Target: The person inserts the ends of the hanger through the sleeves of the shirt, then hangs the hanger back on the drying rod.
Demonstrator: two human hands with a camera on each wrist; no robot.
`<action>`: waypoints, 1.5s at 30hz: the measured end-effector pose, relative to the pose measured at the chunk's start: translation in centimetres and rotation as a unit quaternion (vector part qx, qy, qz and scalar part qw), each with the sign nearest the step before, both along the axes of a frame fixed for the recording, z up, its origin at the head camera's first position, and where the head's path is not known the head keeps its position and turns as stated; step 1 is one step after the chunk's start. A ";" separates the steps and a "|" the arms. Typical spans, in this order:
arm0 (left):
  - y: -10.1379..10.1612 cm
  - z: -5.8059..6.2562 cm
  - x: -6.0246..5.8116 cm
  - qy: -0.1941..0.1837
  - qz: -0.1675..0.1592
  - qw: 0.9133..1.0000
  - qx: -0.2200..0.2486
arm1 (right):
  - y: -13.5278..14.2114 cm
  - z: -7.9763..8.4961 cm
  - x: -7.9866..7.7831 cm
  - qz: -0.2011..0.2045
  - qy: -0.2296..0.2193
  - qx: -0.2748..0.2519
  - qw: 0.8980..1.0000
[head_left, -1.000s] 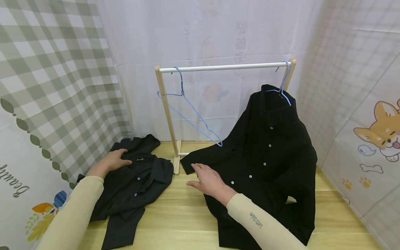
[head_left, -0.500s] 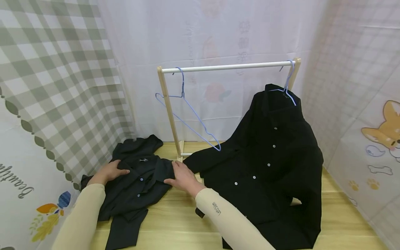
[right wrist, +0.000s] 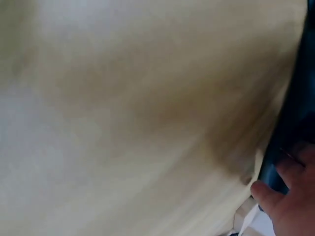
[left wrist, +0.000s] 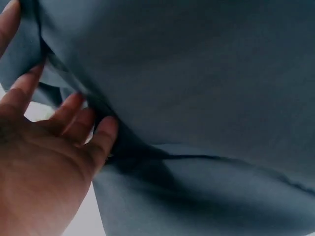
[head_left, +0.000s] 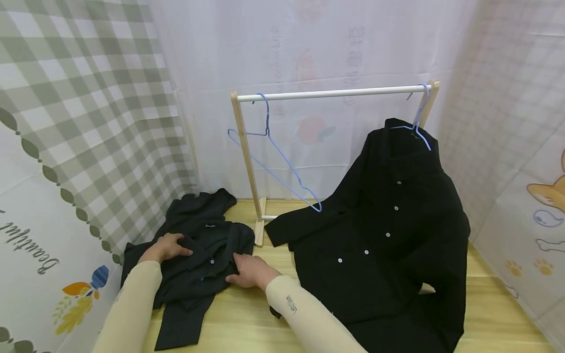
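Observation:
A black button-up shirt (head_left: 190,274) lies rumpled on the wooden table at the left, light-coloured buttons down its front. My left hand (head_left: 166,248) rests on its left part. In the left wrist view, the fingertips of my left hand (left wrist: 54,147) touch a fold along the fabric's edge. At the shirt's right side, by the collar, lies my right hand (head_left: 252,272), thumb spread from the fingers. The blurred right wrist view catches part of my right hand (right wrist: 290,191) against the dark cloth (right wrist: 290,118). Some right fingertips are hidden in the fabric.
Behind stands a rack with a white rail (head_left: 335,93) and wooden posts. A bare blue hanger (head_left: 287,164) hangs at its left end. At the right, a second black shirt (head_left: 375,220) hangs from another blue hanger (head_left: 417,125), spreading onto the table (head_left: 494,304). Curtains enclose the sides.
My right hand has moved left, away from the hanging shirt, and down onto the right side of the lying shirt. My left hand has lowered slightly on it. The view has shifted left.

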State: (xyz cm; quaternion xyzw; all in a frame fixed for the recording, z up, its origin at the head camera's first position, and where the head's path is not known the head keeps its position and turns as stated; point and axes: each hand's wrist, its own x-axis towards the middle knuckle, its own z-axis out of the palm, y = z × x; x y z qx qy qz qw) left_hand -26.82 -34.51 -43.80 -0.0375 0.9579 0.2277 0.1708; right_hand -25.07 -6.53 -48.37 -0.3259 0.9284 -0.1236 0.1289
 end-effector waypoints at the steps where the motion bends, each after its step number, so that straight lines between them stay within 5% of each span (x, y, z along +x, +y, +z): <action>1: 0.0 -0.1 0.0 0.002 -0.001 1.000 0.002 | -0.1 -0.1 0.1 -0.001 0.006 0.001 1.000; 10: 0.4 -1.1 0.4 0.001 -0.010 1.000 0.009 | -0.2 0.0 -0.7 -0.083 0.079 -0.055 0.992; 18: 0.4 -1.6 0.7 0.009 -0.033 0.999 0.032 | 0.2 -0.3 -0.7 -0.014 -0.004 -0.014 1.000; 20: 0.5 -1.6 0.7 0.008 -0.038 0.998 0.041 | 0.4 0.0 -0.9 -0.014 0.025 -0.039 0.999; 25: 1.4 -1.8 0.8 0.002 -0.047 0.998 0.050 | 0.9 0.4 -1.0 -0.103 0.090 -0.095 0.986; 33: 2.1 -2.1 0.8 -0.009 -0.044 0.996 0.076 | 1.3 -0.5 -0.5 -0.144 0.045 -0.053 0.987; 40: 2.2 0.8 0.5 0.052 -0.075 0.990 0.105 | 3.2 0.9 -0.5 -0.139 0.059 -0.167 0.974; 45: 3.3 3.9 -0.5 0.146 -0.063 0.977 0.143 | 5.8 4.1 -1.1 -0.124 0.016 -0.296 0.947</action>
